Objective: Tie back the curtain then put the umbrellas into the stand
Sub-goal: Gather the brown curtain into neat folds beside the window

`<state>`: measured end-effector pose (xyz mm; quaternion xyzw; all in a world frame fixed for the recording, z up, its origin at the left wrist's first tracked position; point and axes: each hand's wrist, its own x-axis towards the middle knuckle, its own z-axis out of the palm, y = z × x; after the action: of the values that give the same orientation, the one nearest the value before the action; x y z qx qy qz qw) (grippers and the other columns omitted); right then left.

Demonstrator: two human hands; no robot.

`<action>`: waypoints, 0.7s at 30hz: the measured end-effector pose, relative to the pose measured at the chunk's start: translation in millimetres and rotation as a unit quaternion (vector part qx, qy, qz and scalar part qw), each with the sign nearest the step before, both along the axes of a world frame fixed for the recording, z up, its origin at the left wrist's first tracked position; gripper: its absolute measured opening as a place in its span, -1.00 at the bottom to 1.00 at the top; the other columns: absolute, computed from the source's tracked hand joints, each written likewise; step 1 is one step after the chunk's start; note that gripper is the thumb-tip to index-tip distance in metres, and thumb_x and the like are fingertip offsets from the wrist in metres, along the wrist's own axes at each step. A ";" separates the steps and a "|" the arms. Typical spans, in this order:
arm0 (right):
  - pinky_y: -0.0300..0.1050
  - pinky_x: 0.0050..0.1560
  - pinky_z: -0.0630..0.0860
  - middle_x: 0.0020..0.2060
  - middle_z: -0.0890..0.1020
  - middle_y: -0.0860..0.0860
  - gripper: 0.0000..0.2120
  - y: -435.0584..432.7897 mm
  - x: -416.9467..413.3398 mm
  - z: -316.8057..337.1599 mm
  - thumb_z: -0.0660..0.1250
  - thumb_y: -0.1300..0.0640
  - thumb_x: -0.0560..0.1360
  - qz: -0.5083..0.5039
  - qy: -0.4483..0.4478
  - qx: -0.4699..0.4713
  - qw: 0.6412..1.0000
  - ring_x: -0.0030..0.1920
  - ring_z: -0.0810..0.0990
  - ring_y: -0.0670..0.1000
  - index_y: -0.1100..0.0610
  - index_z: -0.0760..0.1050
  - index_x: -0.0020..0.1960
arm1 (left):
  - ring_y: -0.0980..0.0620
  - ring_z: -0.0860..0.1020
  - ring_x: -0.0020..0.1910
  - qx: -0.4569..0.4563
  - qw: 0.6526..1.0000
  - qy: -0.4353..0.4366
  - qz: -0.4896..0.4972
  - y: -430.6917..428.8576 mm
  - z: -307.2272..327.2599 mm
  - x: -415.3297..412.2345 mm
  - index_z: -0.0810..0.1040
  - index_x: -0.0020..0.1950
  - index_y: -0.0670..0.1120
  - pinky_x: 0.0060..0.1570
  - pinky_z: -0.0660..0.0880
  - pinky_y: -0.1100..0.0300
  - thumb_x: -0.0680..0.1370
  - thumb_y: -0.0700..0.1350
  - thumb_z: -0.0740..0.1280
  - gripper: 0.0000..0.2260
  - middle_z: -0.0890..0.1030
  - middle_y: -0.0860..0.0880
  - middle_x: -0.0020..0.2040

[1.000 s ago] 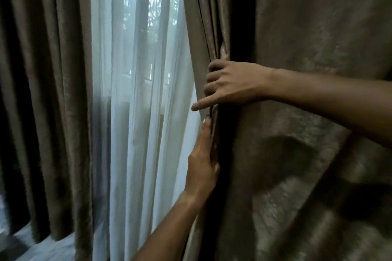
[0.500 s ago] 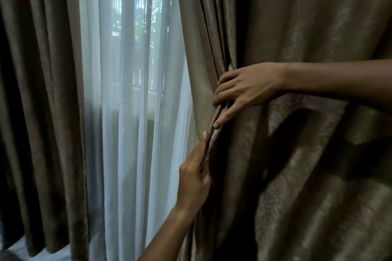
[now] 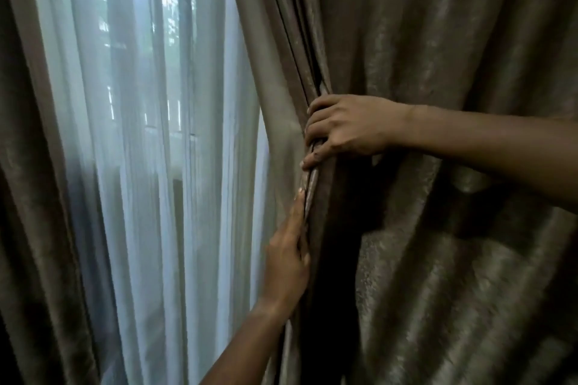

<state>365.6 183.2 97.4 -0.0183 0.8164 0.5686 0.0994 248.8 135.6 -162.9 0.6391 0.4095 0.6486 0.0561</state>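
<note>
The gathered edge of the curtain (image 3: 438, 40) is gripped in the curled fingers of the right hand (image 3: 347, 130), and just below is touched by the left hand (image 3: 286, 262), fingers laid straight.

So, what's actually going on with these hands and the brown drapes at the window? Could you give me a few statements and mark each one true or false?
1. The right hand grips the gathered edge of the heavy brown curtain. True.
2. The left hand lies with its fingers straight along that same edge. True.
3. The left hand is higher up than the right hand. False: it is below it.
4. A folded umbrella leans against the curtain. False: no umbrella is in view.
5. A thin white sheer curtain hangs to the left of both hands. True.
</note>
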 end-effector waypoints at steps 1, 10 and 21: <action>0.16 0.32 0.45 0.05 0.69 0.09 -0.56 -1.9 10.4 -1.4 0.36 0.19 0.52 0.000 0.011 -0.004 1.000 0.14 0.66 0.17 -0.15 0.56 0.35 | 0.06 0.46 0.45 -0.004 1.000 -0.002 -0.002 -1.3 -0.3 11.7 0.08 0.61 0.22 0.39 0.46 -0.06 0.60 -0.26 0.27 -0.30 0.37 0.09 0.55; 0.10 0.35 0.37 0.07 0.69 0.05 -0.54 -25.3 140.9 -23.6 0.23 0.18 0.52 -0.064 0.054 -0.006 0.996 0.18 0.65 0.13 -0.17 0.55 0.35 | 0.09 0.42 0.47 -0.018 0.999 0.046 0.023 -27.9 -8.5 127.1 0.08 0.60 0.28 0.42 0.42 -0.02 0.66 -0.34 0.18 -0.31 0.38 0.09 0.53; 0.16 0.59 -0.08 0.43 0.51 0.04 -0.46 9.7 84.9 -34.0 -0.01 0.11 0.59 -0.054 0.007 -0.004 0.998 0.56 0.31 0.11 -0.17 0.32 0.52 | 0.07 0.65 -0.05 -0.066 0.983 -0.007 0.171 1.1 -28.9 78.1 0.00 0.60 0.30 0.08 0.64 0.08 0.59 -0.35 0.26 -0.20 0.64 -0.04 0.20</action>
<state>450.6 192.9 63.4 0.0301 0.8190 0.5594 0.1240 326.9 136.7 -191.8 0.5499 0.5541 0.6248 -0.0111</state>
